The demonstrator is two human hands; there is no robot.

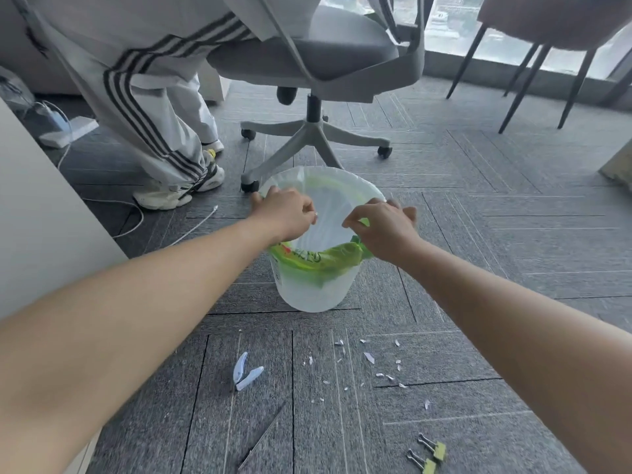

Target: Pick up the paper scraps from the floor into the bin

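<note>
We are pinching the liner (325,213) at the rim of the bin (313,289) with our left hand (284,210) and right hand (383,224). Paper scraps (369,357) are lying on the grey carpet (496,241) nearer us, with an office chair (311,135) beyond.

The grey carpet-tile floor (478,234) is carrying a white bin (307,289), which is standing upright. Small white paper scraps (368,357) are lying scattered on the camera side of the bin. A blue-and-white hand tool (245,372) is lying on that same side, left of the scraps. 2 yellow binder clips (427,455) are lying farther out, to the right. An office chair (313,135) is standing behind the bin on its casters, and a white cable (191,229) is trailing to the bin's left.
</note>
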